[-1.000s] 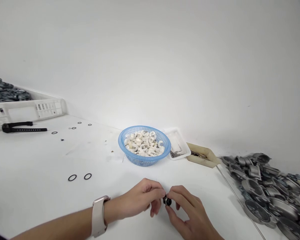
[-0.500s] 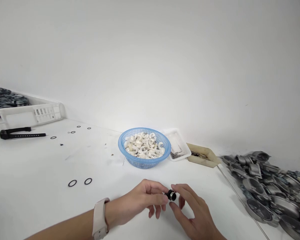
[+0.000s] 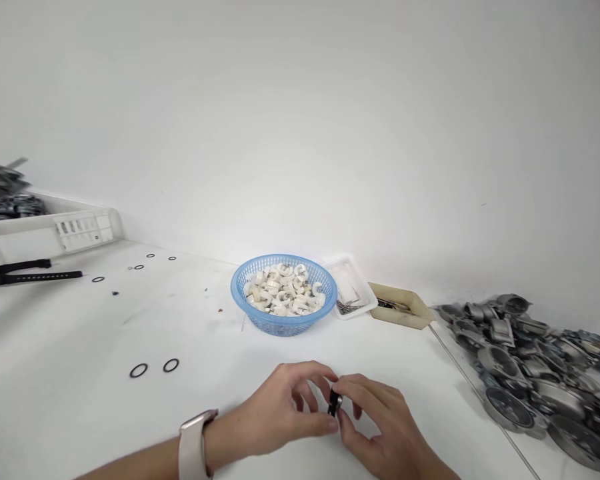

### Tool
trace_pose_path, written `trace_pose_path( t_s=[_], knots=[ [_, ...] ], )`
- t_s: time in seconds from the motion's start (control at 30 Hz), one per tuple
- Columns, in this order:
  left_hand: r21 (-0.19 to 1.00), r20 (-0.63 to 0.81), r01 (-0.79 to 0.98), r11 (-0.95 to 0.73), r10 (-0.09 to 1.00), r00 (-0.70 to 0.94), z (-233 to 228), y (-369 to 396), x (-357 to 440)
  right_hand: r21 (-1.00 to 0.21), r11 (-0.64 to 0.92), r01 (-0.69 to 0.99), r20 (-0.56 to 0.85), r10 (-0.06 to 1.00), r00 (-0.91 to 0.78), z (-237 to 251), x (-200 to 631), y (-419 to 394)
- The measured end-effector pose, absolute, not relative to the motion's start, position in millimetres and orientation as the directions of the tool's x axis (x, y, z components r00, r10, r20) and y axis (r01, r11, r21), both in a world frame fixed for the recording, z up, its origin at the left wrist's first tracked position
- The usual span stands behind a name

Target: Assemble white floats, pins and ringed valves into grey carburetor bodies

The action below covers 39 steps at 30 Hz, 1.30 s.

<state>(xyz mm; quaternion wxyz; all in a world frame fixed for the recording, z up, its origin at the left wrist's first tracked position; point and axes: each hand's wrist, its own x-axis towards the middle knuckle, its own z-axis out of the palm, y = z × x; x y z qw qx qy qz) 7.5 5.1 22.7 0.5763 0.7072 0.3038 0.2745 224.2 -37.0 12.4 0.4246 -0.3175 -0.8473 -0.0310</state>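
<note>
A small black part with a shiny metal band (image 3: pixel 335 403) is held upright between my two hands, above the white table. My right hand (image 3: pixel 380 420) pinches it from the right between thumb and forefinger. From the other side, my left hand (image 3: pixel 285 410) curves round it, with forefinger tip and thumb tip at its upper and lower ends. Fingers hide some of the part, so its exact kind does not show. Two black rings (image 3: pixel 171 365) lie flat on the table to the left of my hands.
Behind my hands stands a blue basket (image 3: pixel 284 327) of white ring-shaped pieces. Beside it are a white tray (image 3: pixel 367 303) with thin metal bits and a beige tray (image 3: pixel 405 320). Metal watch cases (image 3: pixel 510 407) pile up at right. At left are a black-strapped watch (image 3: pixel 30 275) and a white crate (image 3: pixel 87 230).
The black part has turned from facing me to edge-on, and my right fingers have closed on it. My left fingers have spread wider. At far left, blurred grey pieces have appeared above the crate.
</note>
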Motion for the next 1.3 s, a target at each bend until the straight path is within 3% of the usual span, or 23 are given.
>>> trace_pose_path(
  t_s=[0.17, 0.43, 0.77, 0.93, 1.03, 1.13, 1.2, 1.3],
  knots=[
    [0.978, 0.039, 0.13, -0.163, 0.756, 0.653, 22.8, 3.5, 8.4, -0.251, 0.797, 0.55, 0.719, 0.534, -0.446, 11.1, 223.4, -37.1],
    [0.863, 0.161, 0.267, -0.428, 0.735, 0.658, 24.7, -0.6, 4.4, -0.272, 0.792, 0.547, 0.688, 0.557, -0.465, 9.3, 224.4, -37.7],
    [0.859, 0.155, 0.273, -0.434, 0.728, 0.668, 25.9, -0.5, 4.4, -0.3, 0.788, 0.537, 0.692, 0.568, -0.445, 10.0, 222.6, -37.8],
    [0.847, 0.159, 0.28, -0.453, 0.717, 0.678, 18.8, -0.3, 2.2, -0.234, 0.786, 0.573, 0.687, 0.55, -0.474, 13.2, 226.5, -36.2],
    [0.674, 0.242, 0.374, -0.637, 0.669, 0.703, 16.0, 2.7, -1.0, -0.151, 0.781, 0.605, 0.672, 0.53, -0.517, 12.0, 233.6, -31.4],
    [0.33, 0.339, 0.459, -0.825, 0.558, 0.758, 21.5, 9.2, -8.9, -0.115, 0.764, 0.635, 0.635, 0.548, -0.545, 2.6, 242.3, -23.3],
    [0.173, 0.416, 0.518, -0.838, 0.539, 0.732, 30.8, 15.8, -20.2, -0.093, 0.752, 0.653, 0.636, 0.549, -0.542, -6.5, 248.4, -17.2],
    [0.123, 0.543, 0.685, -0.718, 0.627, 0.559, 49.5, 32.4, -52.6, -0.006, 0.746, 0.666, 0.701, 0.478, -0.529, -17.8, 256.3, -8.6]
  ],
)
